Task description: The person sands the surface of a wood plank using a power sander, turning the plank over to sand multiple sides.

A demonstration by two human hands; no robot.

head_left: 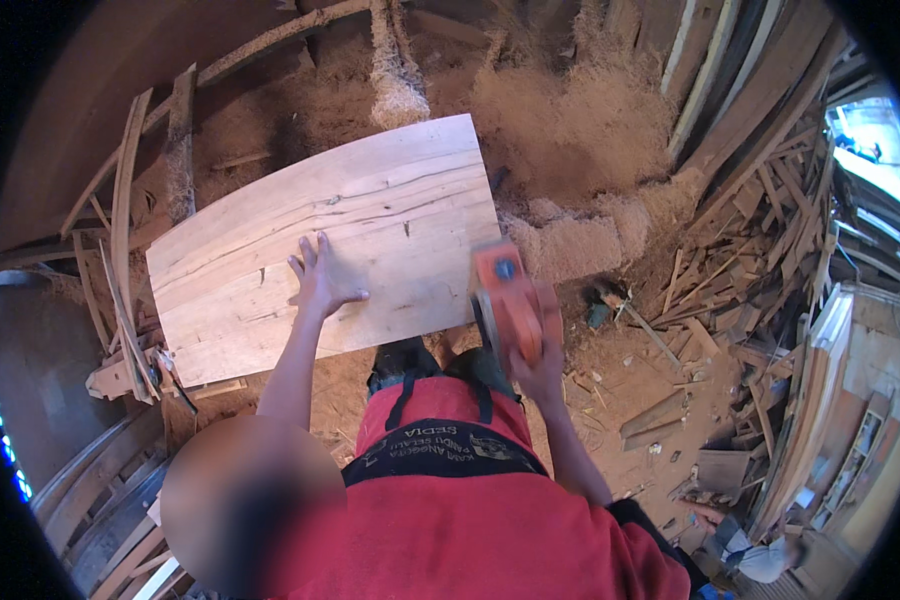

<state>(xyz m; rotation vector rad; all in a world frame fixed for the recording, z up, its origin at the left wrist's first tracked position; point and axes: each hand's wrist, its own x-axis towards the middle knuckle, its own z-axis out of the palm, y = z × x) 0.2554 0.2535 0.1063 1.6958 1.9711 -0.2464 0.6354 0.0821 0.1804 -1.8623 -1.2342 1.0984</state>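
A wide pale wooden board (400,215) with dark grain streaks and knots lies in front of me, slightly slanted. My left hand (317,285) rests flat on its near middle part, fingers spread and thumb stretched to the right. At the board's right end, my right hand (540,365) is wrapped round the handle of an orange electric planer (510,295) with a dark round knob on top. The planer stands tilted against the board's right edge; its sole is hidden and its outline is smeared. Whatever supports the board is mostly covered by it.
Heaps of wood shavings (580,130) lie beyond the board. Scrap wood (775,205) is piled at the right, with long planks (720,80) leaning behind. Narrow timbers (128,190) stand at the left. Offcuts (660,420) and sawdust cover the floor beside my right arm.
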